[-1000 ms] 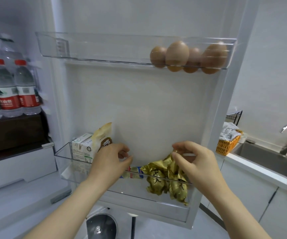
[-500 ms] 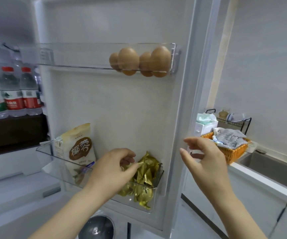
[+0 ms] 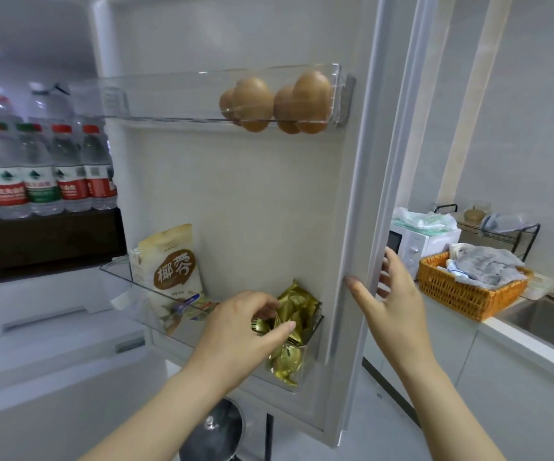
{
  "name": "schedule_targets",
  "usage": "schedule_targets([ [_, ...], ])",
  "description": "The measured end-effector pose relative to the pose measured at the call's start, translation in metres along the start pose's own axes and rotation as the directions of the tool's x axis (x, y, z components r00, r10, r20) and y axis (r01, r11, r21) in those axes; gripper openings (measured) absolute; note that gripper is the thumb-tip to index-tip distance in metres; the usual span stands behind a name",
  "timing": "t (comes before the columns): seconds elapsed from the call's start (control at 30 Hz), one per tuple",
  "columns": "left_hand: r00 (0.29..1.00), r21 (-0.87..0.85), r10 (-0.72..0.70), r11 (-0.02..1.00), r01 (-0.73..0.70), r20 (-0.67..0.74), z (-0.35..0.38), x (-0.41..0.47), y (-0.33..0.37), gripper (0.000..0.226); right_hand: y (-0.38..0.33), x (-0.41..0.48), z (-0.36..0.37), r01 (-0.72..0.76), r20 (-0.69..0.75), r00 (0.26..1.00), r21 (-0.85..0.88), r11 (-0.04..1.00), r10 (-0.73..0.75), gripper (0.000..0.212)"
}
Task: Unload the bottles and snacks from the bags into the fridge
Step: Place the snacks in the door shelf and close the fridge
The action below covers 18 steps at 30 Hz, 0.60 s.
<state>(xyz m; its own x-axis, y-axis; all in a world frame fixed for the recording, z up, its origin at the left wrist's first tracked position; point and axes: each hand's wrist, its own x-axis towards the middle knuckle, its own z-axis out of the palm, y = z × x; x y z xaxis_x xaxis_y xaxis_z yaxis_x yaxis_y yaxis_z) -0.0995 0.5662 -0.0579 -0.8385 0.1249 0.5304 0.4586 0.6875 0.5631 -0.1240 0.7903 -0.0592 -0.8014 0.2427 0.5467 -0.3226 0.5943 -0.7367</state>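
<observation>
Gold snack packets (image 3: pixel 299 307) are bunched at the right end of the fridge door's clear lower bin (image 3: pixel 126 277). My left hand (image 3: pixel 242 331) reaches into that bin, its fingers curled on the gold packets. A beige snack bag with a brown label (image 3: pixel 174 264) stands at the bin's left end, in front of a carton. My right hand (image 3: pixel 392 304) is at the door's outer edge (image 3: pixel 365 194), thumb on the inner face and straight fingers behind the edge. Several water bottles (image 3: pixel 39 171) with red and green labels stand on a shelf inside the fridge at left.
Several brown eggs (image 3: pixel 279 101) sit in the upper door bin (image 3: pixel 169 98). To the right, a counter holds a white microwave (image 3: pixel 415 244), an orange wicker basket (image 3: pixel 452 294) with cloths and a sink (image 3: pixel 548 324). A pot lid (image 3: pixel 215 430) lies below the door.
My right hand left the gold packets and moved right to the door's edge. My left hand shifted right onto the gold packets. The door now looks swung further towards the fridge.
</observation>
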Motion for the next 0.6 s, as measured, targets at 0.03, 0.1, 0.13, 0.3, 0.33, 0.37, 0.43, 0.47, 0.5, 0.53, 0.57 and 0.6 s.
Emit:
schedule_targets([
  [0.03, 1.000, 0.001, 0.003, 1.000, -0.003, 0.002, -0.002, -0.002, -0.001, 0.031, -0.002, -0.002, -0.001, 0.002, -0.002, 1.000, -0.008, 1.000, -0.002, 0.079],
  [0.1, 1.000, -0.004, 0.003, 1.000, -0.003, 0.013, -0.007, -0.006, -0.003, 0.033, -0.007, -0.009, -0.001, -0.002, -0.015, 1.000, -0.016, 1.000, 0.002, 0.079],
  [0.13, 1.000, -0.006, -0.002, 1.000, 0.002, 0.017, -0.011, -0.010, -0.004, 0.036, -0.010, -0.014, -0.001, -0.004, -0.021, 1.000, -0.019, 1.000, 0.004, 0.079],
  [0.3, 1.000, -0.034, -0.020, 0.999, 0.021, 0.010, -0.043, -0.038, -0.006, 0.043, -0.037, -0.050, 0.003, 0.000, -0.082, 0.997, -0.042, 0.999, -0.004, 0.071],
  [0.33, 1.000, -0.037, -0.013, 0.999, 0.013, 0.003, -0.052, -0.047, -0.006, 0.040, -0.044, -0.059, 0.005, 0.003, -0.096, 0.995, -0.055, 0.999, -0.008, 0.070],
  [0.37, 1.000, -0.034, -0.001, 0.999, 0.001, -0.005, -0.062, -0.058, -0.007, 0.037, -0.051, -0.068, 0.006, 0.003, -0.107, 0.994, -0.069, 0.998, -0.010, 0.070],
  [0.43, 1.000, -0.028, 0.009, 1.000, -0.010, -0.018, -0.082, -0.081, -0.009, 0.035, -0.067, -0.086, 0.010, -0.003, -0.128, 0.992, -0.096, 0.995, -0.009, 0.072],
  [0.47, 1.000, -0.032, 0.005, 0.999, -0.006, -0.021, -0.091, -0.093, -0.011, 0.035, -0.076, -0.095, 0.012, -0.007, -0.139, 0.990, -0.109, 0.994, -0.008, 0.073],
  [0.5, 1.000, -0.037, -0.001, 0.999, 0.000, -0.022, -0.101, -0.104, -0.011, 0.035, -0.085, -0.105, 0.014, -0.013, -0.146, 0.989, -0.121, 0.993, -0.005, 0.074],
  [0.53, 1.000, -0.041, -0.005, 0.999, 0.004, -0.023, -0.111, -0.116, -0.012, 0.035, -0.095, -0.115, 0.015, -0.015, -0.150, 0.989, -0.128, 0.992, -0.005, 0.074],
  [0.57, 1.000, -0.043, -0.004, 0.999, 0.003, -0.026, -0.120, -0.127, -0.012, 0.035, -0.104, -0.125, 0.016, -0.012, -0.151, 0.989, -0.126, 0.992, -0.008, 0.075],
  [0.6, 1.000, -0.042, -0.003, 0.999, 0.002, -0.029, -0.129, -0.138, -0.013, 0.034, -0.114, -0.136, 0.018, -0.002, -0.145, 0.989, -0.118, 0.993, -0.015, 0.074],
])
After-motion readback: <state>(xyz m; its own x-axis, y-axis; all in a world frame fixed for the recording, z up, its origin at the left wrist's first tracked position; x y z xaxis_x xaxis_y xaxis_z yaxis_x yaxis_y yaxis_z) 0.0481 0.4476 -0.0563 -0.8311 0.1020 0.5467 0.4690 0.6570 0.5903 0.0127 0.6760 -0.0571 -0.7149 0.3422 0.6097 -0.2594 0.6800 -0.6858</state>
